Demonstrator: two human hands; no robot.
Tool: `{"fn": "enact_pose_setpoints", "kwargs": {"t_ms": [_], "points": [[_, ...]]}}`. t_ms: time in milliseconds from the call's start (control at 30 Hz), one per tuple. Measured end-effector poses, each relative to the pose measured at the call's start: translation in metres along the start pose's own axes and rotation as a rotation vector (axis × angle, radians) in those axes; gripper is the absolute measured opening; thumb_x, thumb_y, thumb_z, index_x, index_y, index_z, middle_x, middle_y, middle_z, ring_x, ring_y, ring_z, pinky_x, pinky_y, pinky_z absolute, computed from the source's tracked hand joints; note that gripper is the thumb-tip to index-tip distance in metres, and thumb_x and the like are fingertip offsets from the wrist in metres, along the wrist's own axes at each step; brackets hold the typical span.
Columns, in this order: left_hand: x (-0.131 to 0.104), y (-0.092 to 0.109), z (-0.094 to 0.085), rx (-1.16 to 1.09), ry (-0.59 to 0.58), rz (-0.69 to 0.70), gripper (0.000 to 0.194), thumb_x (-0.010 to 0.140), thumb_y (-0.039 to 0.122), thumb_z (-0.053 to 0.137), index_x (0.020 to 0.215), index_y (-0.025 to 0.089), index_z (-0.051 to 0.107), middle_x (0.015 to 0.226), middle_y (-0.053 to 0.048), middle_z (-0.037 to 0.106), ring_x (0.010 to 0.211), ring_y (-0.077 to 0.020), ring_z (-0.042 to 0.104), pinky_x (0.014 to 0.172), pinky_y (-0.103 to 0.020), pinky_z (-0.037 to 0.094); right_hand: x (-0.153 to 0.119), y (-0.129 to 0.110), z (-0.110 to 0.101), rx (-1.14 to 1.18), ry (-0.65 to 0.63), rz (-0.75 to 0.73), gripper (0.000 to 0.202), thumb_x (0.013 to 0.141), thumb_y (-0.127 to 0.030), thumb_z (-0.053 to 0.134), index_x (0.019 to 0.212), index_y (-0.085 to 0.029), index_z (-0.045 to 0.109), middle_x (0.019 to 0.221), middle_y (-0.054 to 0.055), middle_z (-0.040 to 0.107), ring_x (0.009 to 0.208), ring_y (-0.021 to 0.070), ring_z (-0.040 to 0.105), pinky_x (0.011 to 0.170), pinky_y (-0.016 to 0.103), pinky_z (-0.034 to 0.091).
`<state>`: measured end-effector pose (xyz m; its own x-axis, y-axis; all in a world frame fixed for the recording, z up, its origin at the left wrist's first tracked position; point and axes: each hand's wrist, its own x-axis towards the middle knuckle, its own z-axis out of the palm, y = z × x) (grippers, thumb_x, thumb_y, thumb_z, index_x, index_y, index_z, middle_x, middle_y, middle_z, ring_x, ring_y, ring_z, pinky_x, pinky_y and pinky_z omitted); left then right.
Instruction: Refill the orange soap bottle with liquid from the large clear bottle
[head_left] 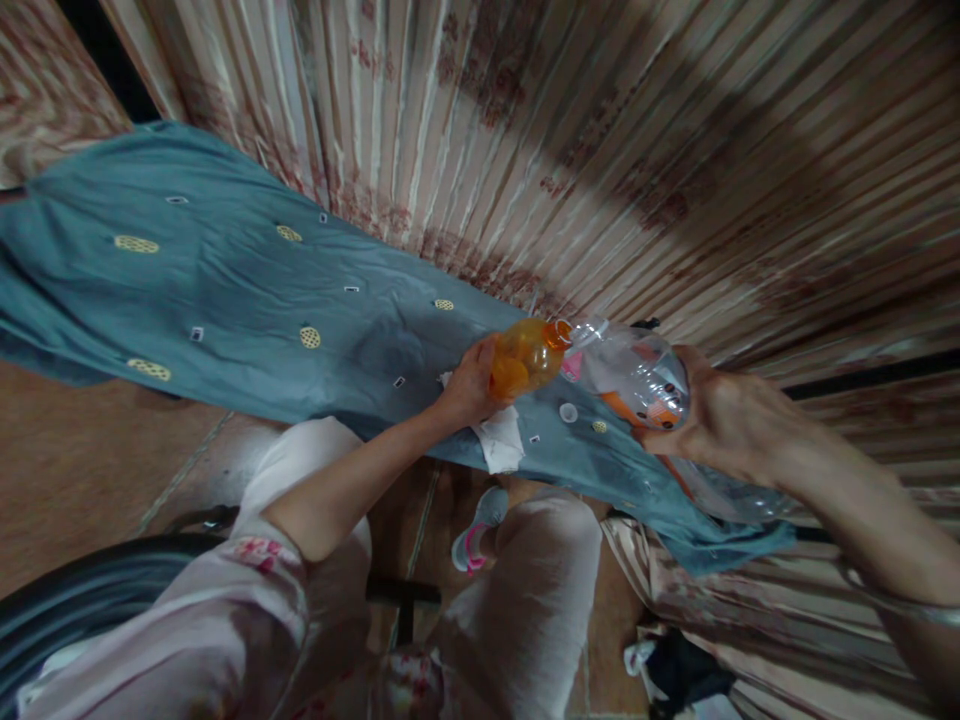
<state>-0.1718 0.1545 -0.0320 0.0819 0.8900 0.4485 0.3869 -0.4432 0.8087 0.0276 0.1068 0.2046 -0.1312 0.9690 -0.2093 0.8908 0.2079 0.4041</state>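
Left hand (471,385): closed round one orange bottle (529,360). Right hand (712,415): closed round one clear bottle (630,365), near its base. I'd keep both necks aligned, squeezing lightly (whether they touch, I cannot tell). Orange bottle: over blue-green cloth (247,290), long axis slanting, mouth rightward; clear bottle: neck leftward.

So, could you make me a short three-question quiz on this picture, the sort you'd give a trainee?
1. Which hand holds the orange bottle?
2. True or false: the clear bottle in the right hand stands upright on its base.
3. Fill in the gap: the blue-green cloth is printed with yellow ______.

Key:
1. The left hand.
2. False; it is tipped over, its neck toward the mouth of the orange bottle.
3. Pineapples.
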Motion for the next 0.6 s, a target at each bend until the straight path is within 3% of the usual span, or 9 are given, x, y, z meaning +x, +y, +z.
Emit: {"fn": "enact_pose_setpoints", "kwargs": {"t_ms": [600], "points": [[-0.0008, -0.0045, 0.0023, -0.019, 0.010, 0.024, 0.087, 0.059, 0.021, 0.077, 0.135, 0.019, 0.033, 0.132, -0.015, 0.052, 0.125, -0.0328, 0.049, 0.106, -0.051, 0.042, 0.0020, 0.0046, 0.0047, -0.020, 0.029, -0.026, 0.083, 0.067, -0.062, 0.060, 0.131, -0.014, 0.037, 0.067, 0.008, 0.068, 0.073, 0.0357, 0.069, 0.055, 0.032, 0.042]]}}
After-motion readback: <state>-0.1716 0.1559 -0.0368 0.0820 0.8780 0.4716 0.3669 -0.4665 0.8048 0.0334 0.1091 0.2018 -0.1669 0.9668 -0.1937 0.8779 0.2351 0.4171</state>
